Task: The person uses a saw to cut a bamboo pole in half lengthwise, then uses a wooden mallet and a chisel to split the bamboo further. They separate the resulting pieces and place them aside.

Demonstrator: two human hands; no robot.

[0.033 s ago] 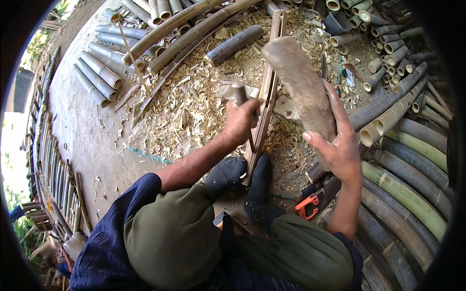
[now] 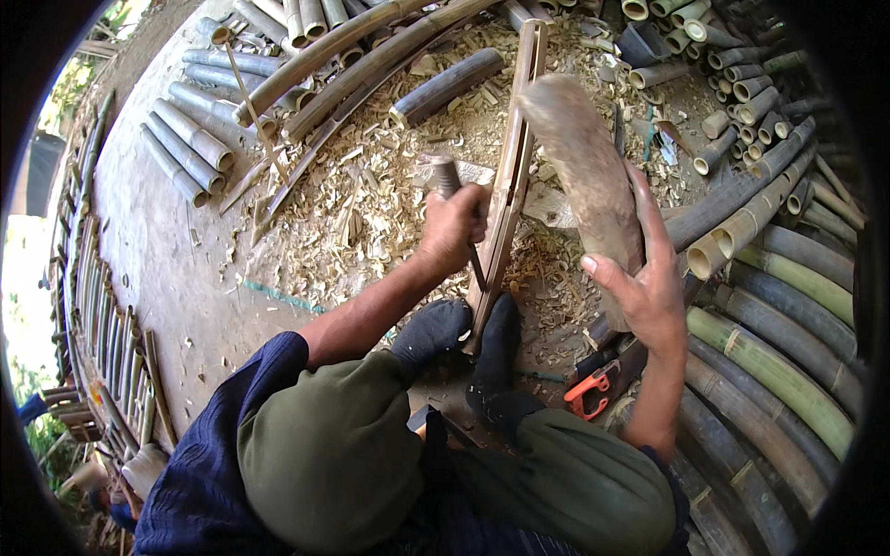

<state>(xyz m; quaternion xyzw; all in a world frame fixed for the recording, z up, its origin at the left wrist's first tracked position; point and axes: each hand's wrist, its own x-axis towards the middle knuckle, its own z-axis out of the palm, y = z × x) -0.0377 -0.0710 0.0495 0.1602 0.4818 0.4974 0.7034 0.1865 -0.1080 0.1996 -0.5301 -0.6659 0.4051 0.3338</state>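
My left hand [image 2: 451,222] is closed around a chisel [image 2: 448,176], whose worn round handle sticks up above the fist. Its dark shaft slants down against the near part of a slotted bamboo length [image 2: 521,116]. That bamboo runs away from me, its near end between my two dark-socked feet [image 2: 432,331]. In my right hand [image 2: 654,295] is a thick, rough wooden mallet [image 2: 579,153], gripped at the near end with thumb and fingers on either side. The mallet is raised, slightly blurred, right of the bamboo and apart from the chisel.
Pale shavings [image 2: 348,199] cover the ground ahead. Cut bamboo tubes [image 2: 190,134] lie at the far left, and more are stacked at the far right. Long bamboo poles [image 2: 779,361] line my right side. An orange-handled saw [image 2: 589,394] rests beside my right foot.
The mallet's far end has shifted slightly to the right. My left hand and the chisel handle have moved a little left. The slotted bamboo looks unmoved.
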